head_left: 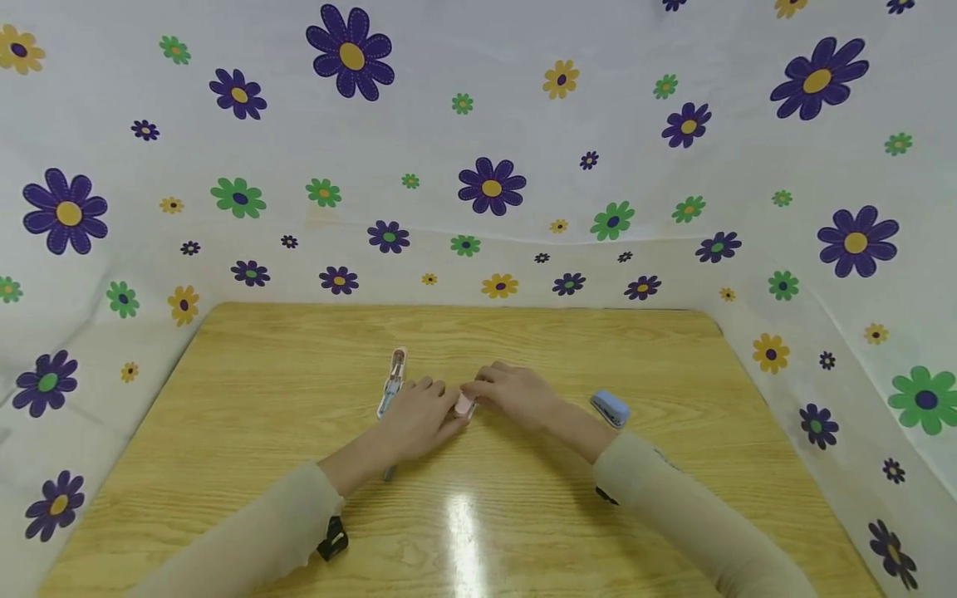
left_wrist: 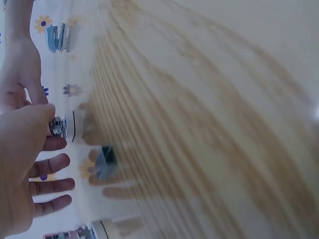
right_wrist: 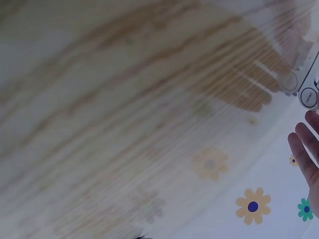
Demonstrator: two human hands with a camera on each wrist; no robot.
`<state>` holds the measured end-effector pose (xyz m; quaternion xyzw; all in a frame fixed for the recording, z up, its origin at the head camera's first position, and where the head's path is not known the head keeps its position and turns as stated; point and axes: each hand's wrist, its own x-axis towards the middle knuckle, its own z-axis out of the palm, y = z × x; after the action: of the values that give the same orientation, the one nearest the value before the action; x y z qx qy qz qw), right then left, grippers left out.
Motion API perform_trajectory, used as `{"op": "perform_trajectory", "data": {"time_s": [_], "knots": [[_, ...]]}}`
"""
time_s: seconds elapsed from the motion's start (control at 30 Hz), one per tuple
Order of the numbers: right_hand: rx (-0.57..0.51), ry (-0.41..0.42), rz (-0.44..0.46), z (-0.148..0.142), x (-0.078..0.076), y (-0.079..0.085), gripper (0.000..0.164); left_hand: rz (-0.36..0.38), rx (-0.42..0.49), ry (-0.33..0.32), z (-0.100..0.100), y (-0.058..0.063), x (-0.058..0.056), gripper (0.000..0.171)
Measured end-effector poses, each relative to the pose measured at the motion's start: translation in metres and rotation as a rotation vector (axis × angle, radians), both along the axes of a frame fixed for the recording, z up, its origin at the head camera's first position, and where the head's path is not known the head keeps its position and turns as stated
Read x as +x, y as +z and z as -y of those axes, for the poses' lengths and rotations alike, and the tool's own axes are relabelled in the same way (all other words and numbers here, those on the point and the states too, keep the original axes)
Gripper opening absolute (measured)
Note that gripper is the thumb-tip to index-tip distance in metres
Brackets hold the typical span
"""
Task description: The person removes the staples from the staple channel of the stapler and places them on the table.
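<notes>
A small pink stapler [head_left: 464, 405] stands on the table between both hands. My left hand [head_left: 424, 419] holds it from the left, thumb and index finger at its side, while the other fingers [left_wrist: 52, 186] are spread apart. From the far right side my right hand [head_left: 517, 396] grips its end with thumb and index finger. In the left wrist view its white base [left_wrist: 71, 126] and metal works show between the fingers. The base's rounded, ringed end [right_wrist: 308, 97] appears beside the right fingers [right_wrist: 303, 144] in the right wrist view.
A blue stapler [head_left: 611, 408] lies right of my right hand. Left of my left hand lies a long, white-edged thing [head_left: 393, 380] with pinkish and light blue parts. A small grey-blue piece [head_left: 389, 473] lies near the left forearm. Flowered cloth [head_left: 419, 133] surrounds the wooden table [head_left: 538, 515].
</notes>
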<state>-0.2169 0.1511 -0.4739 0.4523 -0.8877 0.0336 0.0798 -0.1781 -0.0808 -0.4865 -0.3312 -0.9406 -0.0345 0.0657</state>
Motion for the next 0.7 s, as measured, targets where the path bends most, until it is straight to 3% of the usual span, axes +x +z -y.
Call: {"op": "perform_trajectory", "data": {"time_s": [0.23, 0.53, 0.7], "knots": [[0.005, -0.012, -0.056, -0.003, 0.008, 0.004, 0.031, -0.006, -0.068, -0.043, 0.009, 0.0, -0.001, 0.042], [0.043, -0.045, 0.044, 0.005, 0.013, 0.003, 0.035, -0.036, -0.05, -0.071, 0.01, -0.006, -0.006, 0.041], [0.042, -0.013, 0.024, 0.006, 0.015, 0.001, 0.037, -0.035, -0.053, -0.082, 0.012, -0.009, -0.004, 0.044]]}}
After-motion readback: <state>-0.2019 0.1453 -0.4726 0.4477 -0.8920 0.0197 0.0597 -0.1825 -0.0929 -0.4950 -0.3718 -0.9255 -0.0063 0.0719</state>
